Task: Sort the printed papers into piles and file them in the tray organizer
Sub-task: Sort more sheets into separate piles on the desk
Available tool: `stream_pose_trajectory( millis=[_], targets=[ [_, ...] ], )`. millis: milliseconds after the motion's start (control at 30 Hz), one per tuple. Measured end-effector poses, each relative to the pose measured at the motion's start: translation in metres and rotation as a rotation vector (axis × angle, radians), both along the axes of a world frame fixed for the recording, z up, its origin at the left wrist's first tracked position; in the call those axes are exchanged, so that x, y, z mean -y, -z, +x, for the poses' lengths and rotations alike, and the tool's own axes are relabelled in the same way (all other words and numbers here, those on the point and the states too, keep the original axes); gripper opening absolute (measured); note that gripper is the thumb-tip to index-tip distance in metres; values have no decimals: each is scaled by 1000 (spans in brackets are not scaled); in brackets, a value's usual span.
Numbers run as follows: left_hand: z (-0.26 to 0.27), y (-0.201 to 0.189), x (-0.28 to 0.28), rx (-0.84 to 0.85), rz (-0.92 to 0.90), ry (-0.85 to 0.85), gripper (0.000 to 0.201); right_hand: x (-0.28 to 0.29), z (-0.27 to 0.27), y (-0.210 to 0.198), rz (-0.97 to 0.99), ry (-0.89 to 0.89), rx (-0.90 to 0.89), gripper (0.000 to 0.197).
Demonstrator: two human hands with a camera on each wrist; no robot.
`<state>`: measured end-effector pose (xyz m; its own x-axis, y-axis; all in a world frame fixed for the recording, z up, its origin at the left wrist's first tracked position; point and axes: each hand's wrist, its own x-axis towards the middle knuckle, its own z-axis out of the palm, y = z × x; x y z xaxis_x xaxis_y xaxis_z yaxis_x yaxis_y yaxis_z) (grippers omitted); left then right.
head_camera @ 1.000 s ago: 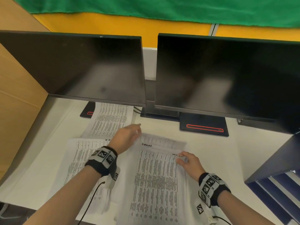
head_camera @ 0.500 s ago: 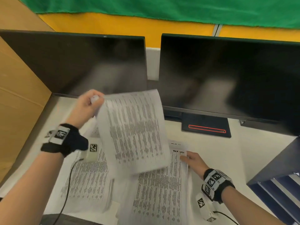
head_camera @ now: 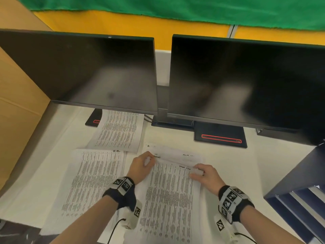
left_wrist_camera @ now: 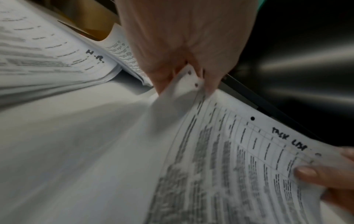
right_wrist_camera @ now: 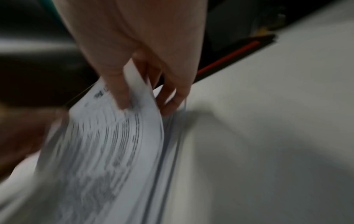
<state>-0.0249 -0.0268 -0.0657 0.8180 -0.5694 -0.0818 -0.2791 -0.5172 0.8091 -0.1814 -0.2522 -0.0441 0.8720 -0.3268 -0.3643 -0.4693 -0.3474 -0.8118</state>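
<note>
Near the desk's (head_camera: pixel 228 166) front edge, at 6 o'clock, lies the unsorted stack (head_camera: pixel 168 199), and both hands are on its top sheet (left_wrist_camera: pixel 239 159), headed "Task List" in pen. The left hand (head_camera: pixel 140 167) pinches the sheet's far left corner between thumb and fingers; the right hand (head_camera: pixel 206 175) has thumb on top and fingers curled beneath the far right corner, bowing the paper clear of the pages under it. Taking both corners likely frees just one sheet and keeps the heading readable for sorting. Two sorted piles lie apart so categories stay separate: an "H.R." pile (head_camera: pixel 95 182) at 9 o'clock of the stack, and another pile (head_camera: pixel 119 129) at 11 o'clock, its far edge under the left monitor (head_camera: pixel 84 71). The tray organizer (head_camera: pixel 299 199) waits at 3 o'clock, at the right edge of the head view; filing looks not yet begun
</note>
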Motion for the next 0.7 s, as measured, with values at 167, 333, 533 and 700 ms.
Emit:
stream_pose_trajectory(
  millis=[167, 333, 533, 700],
  targets=[
    [34, -15, 1, 135, 79, -164, 20, -10, -7, 9, -384, -194, 124, 19],
    [50, -21, 5, 56, 300, 222, 30, -14, -19, 17, -514, -360, 256, 29],
    [61, -18, 16, 110, 494, 324, 24, -12, -18, 14, -501, -326, 228, 27],
    [58, -22, 21, 200, 489, 343, 28, -13, -12, 10, -371, -187, 159, 19]
  ],
)
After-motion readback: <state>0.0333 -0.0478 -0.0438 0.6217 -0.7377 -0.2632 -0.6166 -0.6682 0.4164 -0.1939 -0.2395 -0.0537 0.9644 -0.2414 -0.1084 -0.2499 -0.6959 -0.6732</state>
